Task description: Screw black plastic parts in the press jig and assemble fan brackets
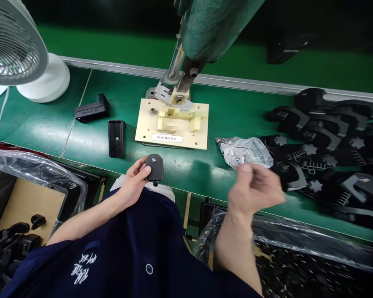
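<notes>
My left hand [136, 178] is closed on a black plastic part [155, 167], thumb on its face, at the bench's front edge. The part has a rounded top with a round metal piece set in it, and a small stub at its lower end. My right hand [255, 186], blurred, has its fingers curled in beside a clear plastic bag [251, 151] of small metal-looking pieces; whatever the fingers may hold is hidden. Ahead of my hands a cream fixture plate [186, 138] with raised blocks sits under a green press [217, 29].
An open black case [116, 138] and a black BOSCH-marked piece [91, 111] lie left of the fixture. Several black parts [326, 124] are heaped on the right. A white fan [45, 80] stands far left. Plastic-lined boxes of parts, one a carton [34, 203], flank me below the bench.
</notes>
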Demonstrator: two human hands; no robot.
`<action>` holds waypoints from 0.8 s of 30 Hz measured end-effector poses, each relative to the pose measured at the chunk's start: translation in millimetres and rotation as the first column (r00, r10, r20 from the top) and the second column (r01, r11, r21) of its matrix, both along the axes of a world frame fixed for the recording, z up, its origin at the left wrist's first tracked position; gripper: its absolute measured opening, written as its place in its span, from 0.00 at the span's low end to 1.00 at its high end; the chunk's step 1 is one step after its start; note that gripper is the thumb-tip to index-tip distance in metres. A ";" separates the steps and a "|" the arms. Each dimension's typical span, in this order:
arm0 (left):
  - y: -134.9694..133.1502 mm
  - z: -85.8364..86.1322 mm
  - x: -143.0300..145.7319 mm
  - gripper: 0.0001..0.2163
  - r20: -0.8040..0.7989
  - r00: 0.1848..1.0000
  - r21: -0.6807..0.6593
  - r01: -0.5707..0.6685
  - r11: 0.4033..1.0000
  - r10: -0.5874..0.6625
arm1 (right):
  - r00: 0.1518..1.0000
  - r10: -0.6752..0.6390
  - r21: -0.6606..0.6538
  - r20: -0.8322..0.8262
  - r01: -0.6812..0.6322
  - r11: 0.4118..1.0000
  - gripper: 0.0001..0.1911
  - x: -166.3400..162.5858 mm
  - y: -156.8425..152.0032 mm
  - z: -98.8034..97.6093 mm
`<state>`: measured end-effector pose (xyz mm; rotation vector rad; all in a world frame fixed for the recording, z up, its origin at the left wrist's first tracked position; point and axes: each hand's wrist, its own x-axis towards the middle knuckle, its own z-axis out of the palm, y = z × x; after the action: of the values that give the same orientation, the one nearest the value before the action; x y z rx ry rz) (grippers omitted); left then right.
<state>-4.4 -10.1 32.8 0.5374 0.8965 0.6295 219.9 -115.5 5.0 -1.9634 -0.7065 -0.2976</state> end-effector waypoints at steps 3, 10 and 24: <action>-3.0 -1.7 0.9 0.17 -0.015 1.000 0.053 0.015 0.998 -0.014 | 0.751 0.469 0.150 -0.464 -0.455 0.878 0.12 -51.3 11.2 5.5; -1.6 -11.3 -16.8 0.15 -0.489 0.872 0.687 0.401 0.605 -0.023 | 0.069 0.683 0.352 -0.728 -0.817 0.458 0.31 -90.6 36.2 6.0; 18.7 -10.9 -47.9 0.31 -0.431 0.895 0.857 0.447 -0.255 0.118 | -0.624 0.409 0.744 -0.666 -0.594 0.305 0.23 -107.3 22.3 -31.3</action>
<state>-52.3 8.5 21.9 2.4521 0.3486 0.9250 112.6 -93.3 -26.3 -0.7339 -0.6709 2.0255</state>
